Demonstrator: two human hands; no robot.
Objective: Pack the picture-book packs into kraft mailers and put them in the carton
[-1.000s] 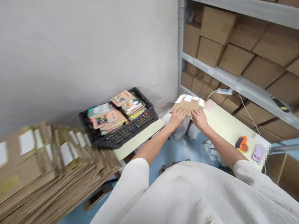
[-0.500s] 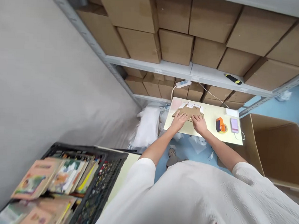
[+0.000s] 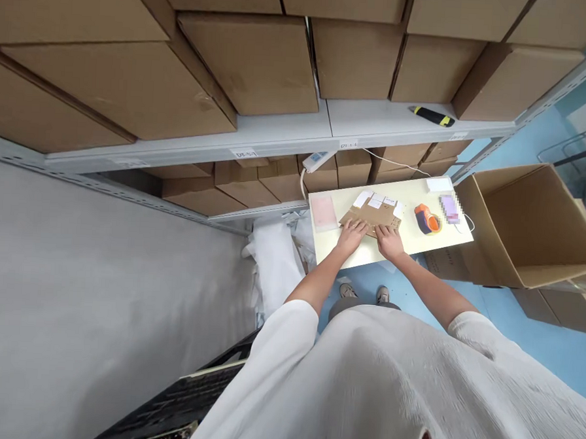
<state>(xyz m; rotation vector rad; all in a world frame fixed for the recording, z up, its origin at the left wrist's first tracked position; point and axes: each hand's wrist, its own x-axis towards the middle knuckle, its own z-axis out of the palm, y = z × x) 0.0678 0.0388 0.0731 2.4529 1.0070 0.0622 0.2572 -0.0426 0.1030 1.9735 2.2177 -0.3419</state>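
A flat piece of brown cardboard (image 3: 374, 215) lies on the pale table (image 3: 406, 202), with several white paper labels (image 3: 376, 200) along its far side. My left hand (image 3: 354, 235) holds its near left edge, fingers bent and close together. At the near right edge my right hand (image 3: 389, 241) grips the same cardboard, a short gap away from the left. The undersides of both hands are hidden. To the right of the cardboard sits an orange tape dispenser (image 3: 426, 220) with a roll of tape.
A phone (image 3: 449, 209) and a white box (image 3: 439, 184) lie at the table's right end, a pinkish sheet (image 3: 325, 212) at its left. Beyond stand shelves of cartons (image 3: 252, 60) with a utility knife (image 3: 432, 116). A large open carton (image 3: 499, 230) adjoins on the right.
My view has swung towards the shelves and table; the crate of books at lower left has mostly left the picture. Both hands stay on the cardboard. My feet now show side by side.
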